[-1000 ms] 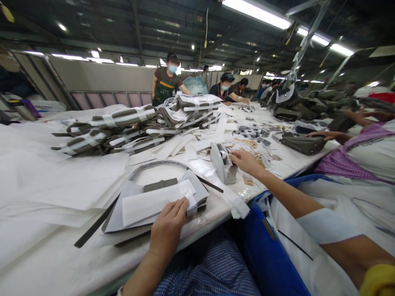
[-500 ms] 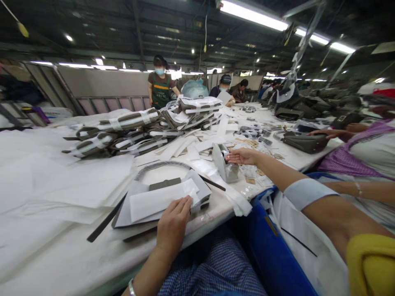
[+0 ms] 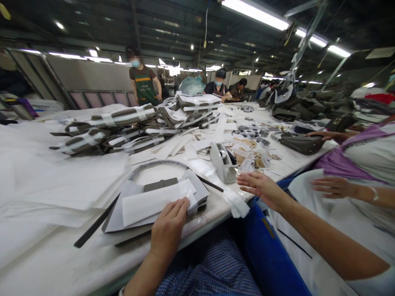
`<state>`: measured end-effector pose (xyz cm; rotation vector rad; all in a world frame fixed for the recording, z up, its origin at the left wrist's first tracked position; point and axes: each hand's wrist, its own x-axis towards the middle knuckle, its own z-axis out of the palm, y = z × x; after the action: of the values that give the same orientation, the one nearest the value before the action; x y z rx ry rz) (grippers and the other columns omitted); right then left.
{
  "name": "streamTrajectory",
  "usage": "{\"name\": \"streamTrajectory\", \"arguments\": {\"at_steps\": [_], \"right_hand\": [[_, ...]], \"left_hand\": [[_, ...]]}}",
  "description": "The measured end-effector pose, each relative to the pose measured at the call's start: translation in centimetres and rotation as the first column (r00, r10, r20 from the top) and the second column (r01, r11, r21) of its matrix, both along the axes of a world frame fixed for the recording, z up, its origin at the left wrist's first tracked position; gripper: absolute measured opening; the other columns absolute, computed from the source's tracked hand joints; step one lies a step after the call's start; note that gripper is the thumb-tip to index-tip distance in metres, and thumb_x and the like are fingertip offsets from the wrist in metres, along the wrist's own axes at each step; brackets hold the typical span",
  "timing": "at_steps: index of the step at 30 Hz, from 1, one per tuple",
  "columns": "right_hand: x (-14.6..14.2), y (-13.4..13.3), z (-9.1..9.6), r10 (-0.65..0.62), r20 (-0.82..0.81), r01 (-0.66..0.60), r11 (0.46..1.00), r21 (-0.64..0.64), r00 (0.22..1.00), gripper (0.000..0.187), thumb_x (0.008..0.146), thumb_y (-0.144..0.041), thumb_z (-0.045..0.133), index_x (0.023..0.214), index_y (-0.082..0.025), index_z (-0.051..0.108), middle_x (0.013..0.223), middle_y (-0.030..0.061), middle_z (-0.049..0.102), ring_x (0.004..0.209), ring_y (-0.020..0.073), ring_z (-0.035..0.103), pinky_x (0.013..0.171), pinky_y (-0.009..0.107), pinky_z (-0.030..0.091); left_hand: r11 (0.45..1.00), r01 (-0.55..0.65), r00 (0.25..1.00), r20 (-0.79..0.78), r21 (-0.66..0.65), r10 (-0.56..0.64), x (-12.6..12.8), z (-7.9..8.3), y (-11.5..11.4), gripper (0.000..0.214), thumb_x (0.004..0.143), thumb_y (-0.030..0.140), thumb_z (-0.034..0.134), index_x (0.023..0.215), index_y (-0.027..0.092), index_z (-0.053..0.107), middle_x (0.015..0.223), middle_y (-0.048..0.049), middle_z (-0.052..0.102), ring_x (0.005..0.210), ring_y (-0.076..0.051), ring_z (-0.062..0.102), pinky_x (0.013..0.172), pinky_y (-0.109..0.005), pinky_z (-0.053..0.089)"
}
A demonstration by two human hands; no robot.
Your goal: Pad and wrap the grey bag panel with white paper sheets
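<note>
My left hand [image 3: 169, 224] lies with its fingers flat on a folded white paper strip [image 3: 151, 202], beside a small shiny patch at the strip's end. Under the strip is a flat dark grey bag [image 3: 160, 184] wrapped in pale sheets, its wrapped strap loop [image 3: 157, 163] lying behind and a dark strap end [image 3: 97, 222] sticking out to the left. My right hand [image 3: 262, 190] is just in front of a grey tape dispenser [image 3: 222, 163], fingertips together at its near edge. A glint of clear tape [image 3: 237, 170] shows between the dispenser and the fingertips.
Wrapped bags [image 3: 123, 127] are piled behind, with white sheets [image 3: 55, 176] at left. Tan tags [image 3: 247, 150] lie past the dispenser. A blue bin [image 3: 265, 246] stands against the table edge. At right a co-worker's hand [image 3: 335, 188] is close by; other people stand farther back.
My right hand has drawn back from the dispenser's roll, toward me and to the right. My left hand stays on the strip. A co-worker's hand at right has lifted into view.
</note>
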<state>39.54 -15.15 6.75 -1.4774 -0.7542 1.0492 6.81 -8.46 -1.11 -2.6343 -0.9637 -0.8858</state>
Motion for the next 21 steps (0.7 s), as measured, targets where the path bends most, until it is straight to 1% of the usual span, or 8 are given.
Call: {"name": "streamTrajectory", "arguments": {"at_steps": [3,5,7,10,12,15,18,21], "right_hand": [[0.1,0.7,-3.7,-0.080,0.086,0.081,0.997,-0.010,0.993,0.032,0.077,-0.046,0.077,0.093,-0.019,0.070,0.100,0.0081,0.073,0.093,0.0186,0.070,0.081,0.028,0.060],[0.8,1.6,-5.2,-0.125,0.174,0.133,0.991,-0.034,0.977,0.031,0.075,-0.045,0.077,0.088,-0.019,0.069,0.093,0.0082,0.074,0.086,0.0195,0.071,0.075,0.030,0.061],[1.7,2.1,-5.7,-0.139,0.249,0.157,0.986,-0.053,0.958,0.027,0.072,-0.041,0.078,0.085,-0.019,0.070,0.089,0.0088,0.074,0.079,0.0202,0.071,0.069,0.030,0.060],[3.0,1.7,-5.0,-0.106,0.397,0.137,0.989,-0.052,0.912,0.020,0.070,-0.033,0.078,0.082,-0.018,0.072,0.081,0.0070,0.075,0.073,0.0217,0.069,0.070,0.033,0.058],[3.3,0.8,-3.8,-0.024,0.639,0.035,0.999,-0.004,0.769,0.015,0.075,-0.032,0.073,0.085,-0.021,0.075,0.083,0.0053,0.075,0.076,0.0230,0.070,0.078,0.036,0.055],[2.4,-0.3,-1.2,0.120,0.920,-0.281,0.960,-0.012,0.373,0.019,0.088,-0.035,0.061,0.094,-0.026,0.076,0.098,0.0038,0.076,0.090,0.0234,0.069,0.085,0.035,0.051],[-0.2,-0.1,1.7,0.243,0.963,-0.539,0.830,-0.144,0.116,0.023,0.095,-0.035,0.054,0.102,-0.028,0.075,0.101,0.0042,0.075,0.092,0.0212,0.068,0.082,0.030,0.048],[-3.6,1.4,4.2,0.336,0.941,-0.705,0.661,-0.256,-0.027,0.023,0.096,-0.035,0.054,0.104,-0.028,0.073,0.098,0.0044,0.074,0.087,0.0183,0.068,0.078,0.026,0.046]], "left_hand": [[1.000,0.000,1.000,0.008,-0.008,0.000,0.1,0.1,0.0,0.037,0.095,0.012,0.052,0.131,0.018,0.058,0.130,-0.0049,0.065,0.115,-0.024,0.061,0.100,-0.038,0.052],[1.000,0.001,1.000,0.020,-0.017,0.000,0.1,0.2,-0.1,0.038,0.094,0.010,0.052,0.130,0.019,0.059,0.129,-0.0047,0.065,0.115,-0.024,0.061,0.101,-0.038,0.051],[1.000,0.004,1.000,0.030,-0.018,-0.004,0.1,0.2,-0.2,0.039,0.093,0.009,0.052,0.130,0.019,0.058,0.129,-0.0046,0.066,0.115,-0.024,0.062,0.101,-0.039,0.051],[1.000,0.005,0.999,0.033,-0.021,-0.004,0.1,0.2,-0.2,0.040,0.093,0.009,0.053,0.131,0.019,0.058,0.129,-0.0045,0.065,0.115,-0.024,0.061,0.101,-0.039,0.051],[0.999,0.005,1.000,0.027,-0.036,-0.004,0.0,0.1,-0.2,0.040,0.093,0.009,0.054,0.131,0.019,0.058,0.131,-0.0041,0.064,0.117,-0.025,0.060,0.103,-0.039,0.050],[0.998,0.012,1.000,0.015,-0.055,-0.011,-0.1,0.0,-0.1,0.040,0.093,0.011,0.056,0.132,0.018,0.057,0.133,-0.0036,0.063,0.119,-0.025,0.059,0.104,-0.040,0.049],[0.998,0.006,1.000,0.020,-0.057,-0.005,-0.1,-0.1,-0.1,0.039,0.093,0.010,0.056,0.131,0.018,0.058,0.132,-0.0035,0.064,0.119,-0.024,0.059,0.104,-0.040,0.049],[0.998,-0.003,0.999,0.036,-0.060,0.005,-0.1,-0.1,-0.2,0.039,0.093,0.011,0.058,0.131,0.019,0.059,0.131,-0.0036,0.064,0.117,-0.023,0.060,0.104,-0.039,0.050]]}}
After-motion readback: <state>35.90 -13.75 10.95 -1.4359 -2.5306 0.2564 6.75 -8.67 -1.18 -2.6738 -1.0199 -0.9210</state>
